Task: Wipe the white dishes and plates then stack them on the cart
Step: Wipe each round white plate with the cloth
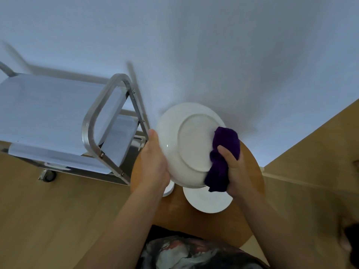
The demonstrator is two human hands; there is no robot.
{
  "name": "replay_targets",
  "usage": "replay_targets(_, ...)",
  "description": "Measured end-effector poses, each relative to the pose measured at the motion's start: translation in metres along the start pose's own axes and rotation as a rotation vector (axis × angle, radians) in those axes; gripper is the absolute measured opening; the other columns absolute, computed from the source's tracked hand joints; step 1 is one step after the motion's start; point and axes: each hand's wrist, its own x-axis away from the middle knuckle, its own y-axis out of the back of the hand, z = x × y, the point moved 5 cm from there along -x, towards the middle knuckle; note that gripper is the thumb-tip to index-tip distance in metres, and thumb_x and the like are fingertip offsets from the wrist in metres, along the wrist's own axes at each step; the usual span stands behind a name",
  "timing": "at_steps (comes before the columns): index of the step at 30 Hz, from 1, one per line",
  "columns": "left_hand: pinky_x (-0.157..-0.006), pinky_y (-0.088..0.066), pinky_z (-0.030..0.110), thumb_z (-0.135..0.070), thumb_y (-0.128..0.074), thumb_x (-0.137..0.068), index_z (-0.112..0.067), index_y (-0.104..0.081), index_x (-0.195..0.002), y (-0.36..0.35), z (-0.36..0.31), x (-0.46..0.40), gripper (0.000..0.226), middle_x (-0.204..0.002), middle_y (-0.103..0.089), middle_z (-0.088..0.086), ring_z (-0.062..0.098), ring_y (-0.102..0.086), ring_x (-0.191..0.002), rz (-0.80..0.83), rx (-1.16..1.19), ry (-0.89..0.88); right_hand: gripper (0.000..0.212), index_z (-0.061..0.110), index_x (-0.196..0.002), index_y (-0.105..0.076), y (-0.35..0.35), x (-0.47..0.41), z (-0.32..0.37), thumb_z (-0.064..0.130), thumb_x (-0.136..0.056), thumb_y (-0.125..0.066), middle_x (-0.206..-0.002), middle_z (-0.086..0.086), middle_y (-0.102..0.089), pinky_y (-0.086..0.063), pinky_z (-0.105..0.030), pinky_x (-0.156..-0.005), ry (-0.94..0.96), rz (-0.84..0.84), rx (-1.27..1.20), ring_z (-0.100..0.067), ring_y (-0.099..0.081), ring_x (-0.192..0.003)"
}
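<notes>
A white plate [186, 140] is held up above a round wooden table [194, 222], its underside turned toward me. My left hand [154, 162] grips the plate's left rim. My right hand [236, 171] holds a bunched purple cloth [223, 158] and presses it against the plate's right side. A second white plate [208, 199] lies flat on the table below. Part of another white dish [168, 189] shows beside my left wrist. The steel cart [58, 121] stands at the left, its top shelf bare.
The cart's tubular handle [101, 121] rises close to my left hand. A caster wheel [48, 175] rests on the wooden floor [48, 220]. A white wall fills the back. Patterned clothing [184, 253] shows at the bottom edge.
</notes>
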Motion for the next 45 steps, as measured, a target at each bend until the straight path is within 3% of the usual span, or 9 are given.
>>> replay_targets(4, -0.082, -0.056, 0.044, -0.076, -0.063, -0.062, -0.036, -0.055, -0.127, 0.000, 0.011, -0.003, 0.077, -0.115, -0.068, 0.000, 0.026, -0.065, -0.106, 0.543, 0.066, 0.076, 0.063, 0.017, -0.115, -0.059, 0.018, -0.012, 0.024, 0.032, -0.058, -0.081, -0.092, -0.007, -0.072, -0.055, -0.031, -0.059, -0.124, 0.195, 0.145, -0.023, -0.070, -0.077)
replay_targets(7, -0.071, -0.057, 0.039, -0.050, -0.055, -0.085, -0.017, -0.051, -0.135, 0.000, 0.013, 0.002, 0.061, -0.112, -0.069, 0.011, 0.029, -0.068, -0.097, 0.753, 0.226, 0.306, 0.042, 0.028, -0.102, -0.062, 0.016, -0.019, 0.042, 0.024, -0.064, -0.079, -0.089, 0.001, -0.073, -0.055, -0.027, -0.060, -0.045, 0.308, 0.268, -0.019, -0.071, -0.077)
replay_targets(10, -0.068, -0.058, 0.039, -0.040, -0.054, -0.084, -0.018, -0.072, -0.110, -0.007, 0.011, -0.002, 0.038, -0.106, -0.072, 0.011, 0.028, -0.070, -0.092, 0.700, 0.314, 0.330, 0.037, 0.052, -0.089, -0.061, 0.008, -0.018, 0.041, 0.027, -0.067, -0.078, -0.083, 0.019, -0.071, -0.054, -0.022, -0.058, -0.004, 0.253, 0.264, -0.009, -0.070, -0.077)
replay_targets(16, -0.066, -0.058, 0.038, -0.043, -0.064, -0.073, -0.020, -0.056, -0.125, -0.016, 0.000, -0.004, 0.057, -0.110, -0.071, 0.008, 0.026, -0.069, -0.095, 0.471, 0.264, 0.213, 0.046, 0.029, -0.122, -0.054, 0.008, -0.003, 0.000, 0.032, -0.079, -0.069, -0.108, 0.000, -0.066, -0.053, -0.031, -0.068, -0.019, -0.119, 0.153, -0.020, -0.065, -0.092)
replay_targets(22, -0.062, -0.058, 0.033, -0.043, -0.054, -0.091, -0.031, -0.053, -0.088, -0.044, 0.013, 0.021, 0.012, -0.084, -0.068, -0.003, 0.019, -0.065, -0.082, 0.249, 0.092, 0.086, 0.059, 0.036, -0.140, -0.030, -0.016, 0.014, -0.031, 0.041, -0.088, -0.058, -0.126, 0.003, -0.049, -0.050, -0.037, -0.086, -0.036, -0.268, 0.044, -0.019, -0.053, -0.108)
replay_targets(25, -0.078, -0.058, 0.041, -0.045, -0.049, -0.093, -0.035, -0.051, -0.086, -0.046, 0.014, 0.023, 0.012, -0.092, -0.065, -0.001, 0.020, -0.064, -0.087, 0.252, -0.069, 0.000, 0.046, 0.036, -0.136, -0.032, -0.026, 0.017, -0.037, 0.041, -0.093, -0.048, -0.125, 0.001, -0.050, -0.051, -0.038, -0.087, -0.079, -0.172, 0.160, -0.020, -0.053, -0.108)
replay_targets(37, -0.055, -0.049, 0.014, -0.047, -0.048, -0.093, -0.027, -0.051, -0.072, -0.063, 0.019, 0.047, 0.028, -0.067, -0.055, -0.009, 0.009, -0.059, -0.064, 0.579, -0.758, -0.403, 0.040, 0.022, -0.107, -0.062, -0.015, 0.012, -0.019, 0.053, -0.089, -0.045, -0.086, -0.005, -0.069, -0.053, -0.029, -0.053, -0.329, -0.059, -0.083, -0.021, -0.067, -0.080)
replay_targets(41, -0.071, -0.056, 0.027, -0.048, -0.041, -0.096, -0.015, -0.060, -0.112, -0.065, 0.021, 0.043, 0.042, -0.084, -0.066, 0.004, 0.019, -0.065, -0.078, 0.606, -1.148, -0.602, 0.033, 0.023, -0.103, -0.067, -0.007, 0.016, -0.021, 0.046, -0.079, -0.059, -0.085, -0.003, -0.073, -0.055, -0.032, -0.055, -0.262, 0.012, -0.194, -0.019, -0.071, -0.072)
replay_targets(45, -0.073, -0.055, 0.032, -0.045, -0.027, -0.100, -0.017, -0.031, -0.144, -0.075, 0.035, 0.041, 0.052, -0.096, -0.066, 0.006, 0.020, -0.065, -0.078, 0.672, -1.592, -0.890, 0.067, 0.020, -0.106, -0.064, 0.003, 0.016, -0.014, 0.052, -0.049, -0.076, -0.081, -0.002, -0.074, -0.054, -0.030, -0.051, -0.242, -0.007, -0.156, -0.018, -0.071, -0.066)
